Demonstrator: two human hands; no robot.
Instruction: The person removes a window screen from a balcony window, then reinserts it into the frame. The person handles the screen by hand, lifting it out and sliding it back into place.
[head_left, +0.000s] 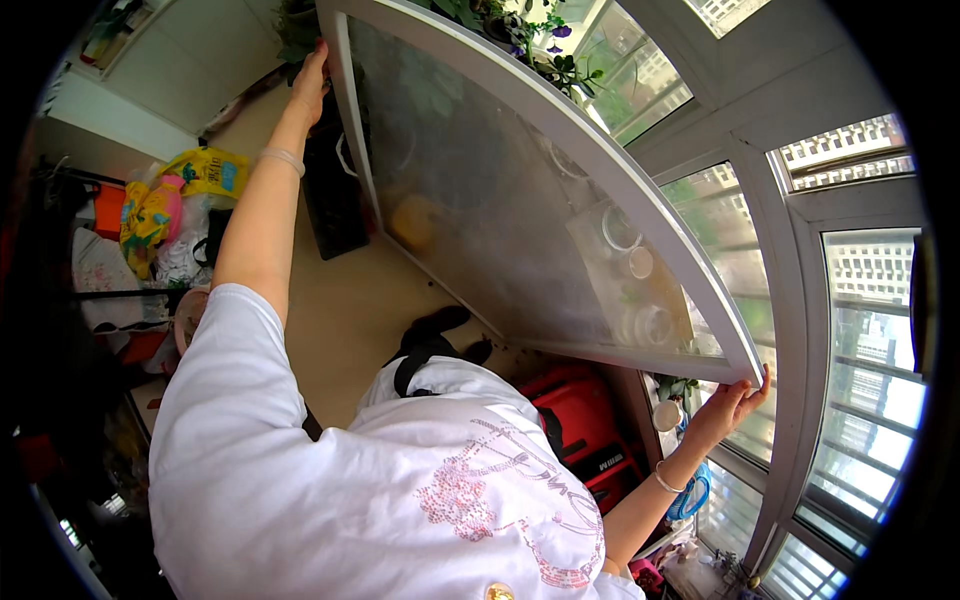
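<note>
A large white-framed panel with a see-through, cloudy pane (480, 187) stands tilted before me, seen from its inner side in the head view. At its upper left edge is my left hand (309, 86), gripping the frame with the arm stretched out. My right hand (731, 409) holds the lower right corner of the frame between thumb and fingers. Round clear containers (622, 227) and a yellow thing (412, 221) show dimly through the pane. The panel's lower edge runs close to my dark shoes.
Potted plants with purple flowers (559, 37) stand behind the frame, by barred windows (870, 300). A red case (592, 435) lies by my right side. Yellow plastic bags (214, 171) and clutter fill the left. A black flat object (337, 202) lies on the floor (322, 330).
</note>
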